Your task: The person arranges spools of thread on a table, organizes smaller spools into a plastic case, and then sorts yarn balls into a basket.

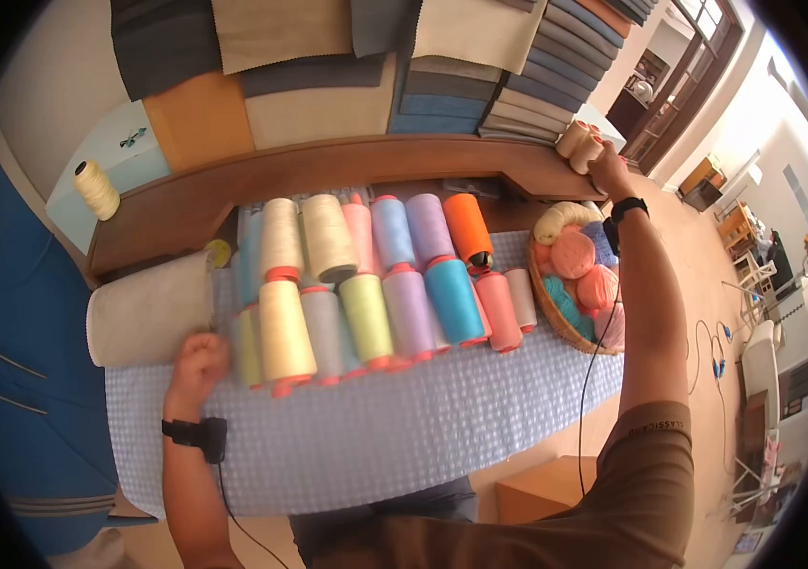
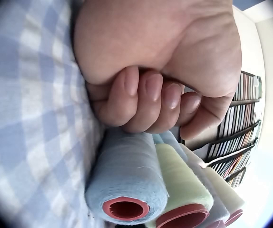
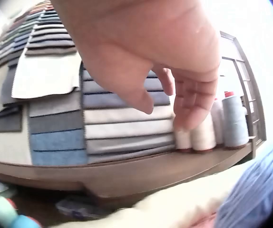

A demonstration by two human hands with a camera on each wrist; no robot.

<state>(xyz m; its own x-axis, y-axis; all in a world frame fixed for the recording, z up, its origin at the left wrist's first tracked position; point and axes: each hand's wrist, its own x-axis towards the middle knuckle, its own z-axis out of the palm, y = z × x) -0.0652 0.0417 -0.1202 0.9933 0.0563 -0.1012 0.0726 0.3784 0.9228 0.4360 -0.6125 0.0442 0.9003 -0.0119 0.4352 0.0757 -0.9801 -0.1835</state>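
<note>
My right hand (image 1: 610, 171) reaches to the far right end of the wooden shelf, beside several cream thread cones (image 1: 574, 140). In the right wrist view its thumb and fingers are apart, with fingertips overlapping a cream cone (image 3: 204, 135); a grey-blue cone (image 3: 235, 122) stands to the right. My left hand (image 1: 199, 368) is curled into a fist on the checked cloth (image 1: 357, 436), holding nothing. It lies between a beige fabric roll (image 1: 150, 313) and the two rows of colored thread cones. A grey-blue cone (image 2: 129, 175) and a pale green cone (image 2: 181, 180) are nearest its knuckles.
A wicker basket (image 1: 556, 318) of yarn balls sits at the table's right end. Fabric swatches (image 1: 319, 104) hang behind the curved wooden shelf (image 1: 328, 166). One cream cone (image 1: 97, 190) stands at the far left. A cardboard box (image 1: 546, 488) is below the table's front edge.
</note>
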